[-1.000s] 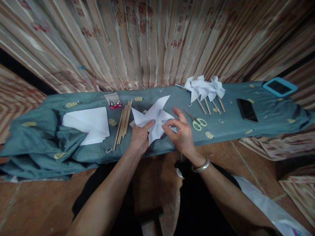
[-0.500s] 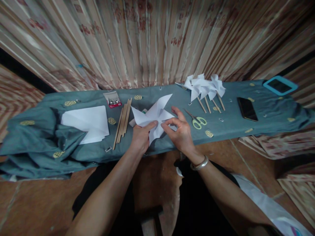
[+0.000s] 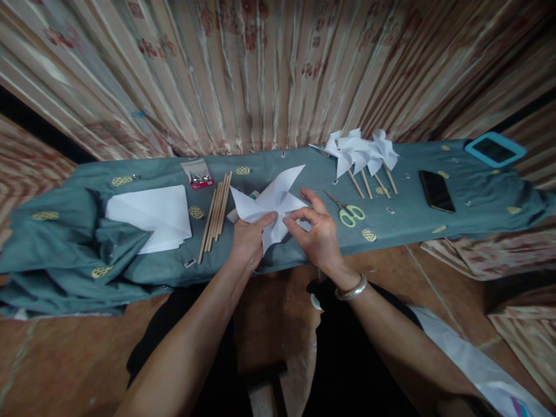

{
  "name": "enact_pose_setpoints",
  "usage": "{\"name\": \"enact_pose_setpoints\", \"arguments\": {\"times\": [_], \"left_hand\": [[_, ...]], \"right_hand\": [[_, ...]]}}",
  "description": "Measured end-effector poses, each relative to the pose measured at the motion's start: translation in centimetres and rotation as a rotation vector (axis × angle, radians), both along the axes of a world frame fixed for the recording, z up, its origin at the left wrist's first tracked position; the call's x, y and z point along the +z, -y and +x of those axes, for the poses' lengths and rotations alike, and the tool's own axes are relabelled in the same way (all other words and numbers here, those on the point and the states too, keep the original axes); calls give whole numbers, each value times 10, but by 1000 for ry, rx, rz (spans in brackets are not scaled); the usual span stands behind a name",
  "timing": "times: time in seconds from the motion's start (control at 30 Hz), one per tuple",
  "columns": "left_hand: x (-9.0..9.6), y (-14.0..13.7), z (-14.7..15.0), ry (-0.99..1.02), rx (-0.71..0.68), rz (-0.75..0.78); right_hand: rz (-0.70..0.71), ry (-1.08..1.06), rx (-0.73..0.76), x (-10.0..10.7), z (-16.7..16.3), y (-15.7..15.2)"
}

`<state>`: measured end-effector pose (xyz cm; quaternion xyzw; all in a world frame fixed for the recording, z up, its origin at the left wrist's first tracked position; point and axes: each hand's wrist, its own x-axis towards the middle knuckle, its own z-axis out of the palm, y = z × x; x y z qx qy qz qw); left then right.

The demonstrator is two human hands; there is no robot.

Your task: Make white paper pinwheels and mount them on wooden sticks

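Note:
A white paper pinwheel (image 3: 274,200) with pointed blades is held up in front of me, above the cloth-covered table. My left hand (image 3: 249,238) grips it from the lower left, thumb pressed near the centre and the other fingers hidden behind the paper. At the right of the centre, my right hand (image 3: 317,231) has thumb and index finger pinched together against the paper. Whatever tiny thing may be between those fingertips is too small to make out. Left of the pinwheel lies a row of wooden sticks (image 3: 216,214).
On the green cloth (image 3: 269,165) are a stack of white paper (image 3: 152,217), an open box of metal pins (image 3: 198,175), green-handled scissors (image 3: 347,213), several finished pinwheels on sticks (image 3: 358,152), a black phone (image 3: 436,191) and a blue-framed tablet (image 3: 495,149). A curtain (image 3: 260,75) hangs behind.

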<state>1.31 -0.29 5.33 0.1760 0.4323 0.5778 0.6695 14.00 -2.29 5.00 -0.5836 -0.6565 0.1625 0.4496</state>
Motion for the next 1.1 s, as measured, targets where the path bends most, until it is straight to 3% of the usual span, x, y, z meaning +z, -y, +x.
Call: {"name": "enact_pose_setpoints", "arguments": {"times": [0.3,0.43,0.53,0.63,0.73,0.9,1.1], "left_hand": [[-4,-3,-5,-35,19,36],[-4,-3,-6,-39,18,38],[-4,0,-5,-50,-9,40],[-5,2,-2,-60,-45,50],[-8,4,1,-98,-54,66],[-14,5,4,-179,-46,107],[-15,4,4,-225,-22,119]], "right_hand": [[94,109,-12,13,3,6],[129,50,-71,21,14,2],[-8,-114,-42,14,22,-8],[-243,-373,114,4,25,-16],[-383,-536,212,1,23,-19],[-446,-581,205,4,18,-18],[-403,-496,150,-1,15,-18]]}}
